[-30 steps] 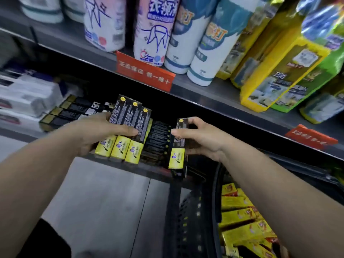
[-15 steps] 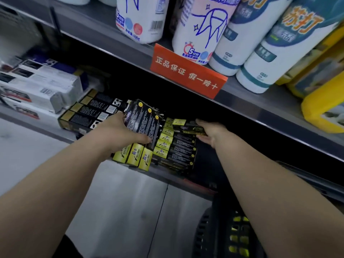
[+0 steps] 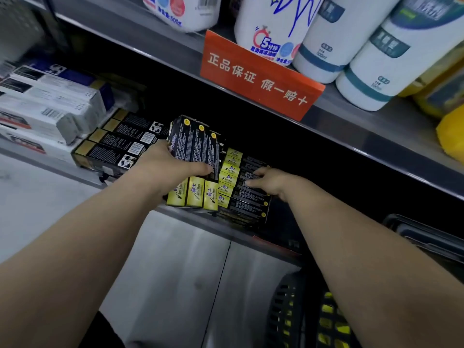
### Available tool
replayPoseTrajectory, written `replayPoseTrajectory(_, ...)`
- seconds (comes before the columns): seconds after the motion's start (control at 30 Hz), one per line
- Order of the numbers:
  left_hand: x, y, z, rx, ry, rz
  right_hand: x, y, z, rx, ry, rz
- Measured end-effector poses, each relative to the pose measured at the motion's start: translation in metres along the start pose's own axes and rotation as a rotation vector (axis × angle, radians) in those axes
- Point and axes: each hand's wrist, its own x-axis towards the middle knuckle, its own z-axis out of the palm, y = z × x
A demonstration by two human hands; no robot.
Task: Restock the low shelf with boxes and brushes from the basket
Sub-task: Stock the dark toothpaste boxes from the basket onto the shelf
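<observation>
Both forearms were bare right up to the edge of the view. The left hand and the right hand were uncovered too. A patch of black clothing showed beneath the left forearm.

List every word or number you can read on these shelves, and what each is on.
"正品保证 假一赔十": orange shelf sign.
"5分钟": middle white bottle.
"500g": left white bottle.
"爵士", probably: yellow ends of the held boxes, gripped by the left hand.
Unreadable, too small or blurred: fine print on those boxes, teal-banded bottles, white cartons.
</observation>
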Motion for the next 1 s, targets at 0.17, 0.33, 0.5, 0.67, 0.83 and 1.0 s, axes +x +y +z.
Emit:
replayPoseTrajectory(0.17,0.001,0.001,0.009,-0.065,-0.020,-0.013,-0.021,-0.019,-0.002,-0.262,0.092,-0.026)
replayPoseTrajectory(0.33,-0.004,0.001,0.016,-0.043,-0.060,0.021,-0.069,-0.066,-0.009,0.439,-0.185,-0.343)
replayPoseTrajectory(0.5,-0.005,0.005,0.019,-0.119,-0.106,-0.026,-0.079,-0.067,-0.015,0.670,-0.252,-0.299)
replayPoseTrajectory(0.67,-0.003,0.005,0.016,-0.180,-0.010,-0.014,-0.056,-0.042,-0.032,0.711,-0.007,-0.068)
replayPoseTrajectory(0.83,0.000,0.002,0.017,-0.189,0.025,0.014,-0.016,-0.014,-0.040,0.909,0.339,0.064)
replayPoseTrajectory(1.0,0.001,-0.002,0.018,-0.113,-0.024,0.025,0.014,0.011,-0.014,0.361,0.298,0.096)
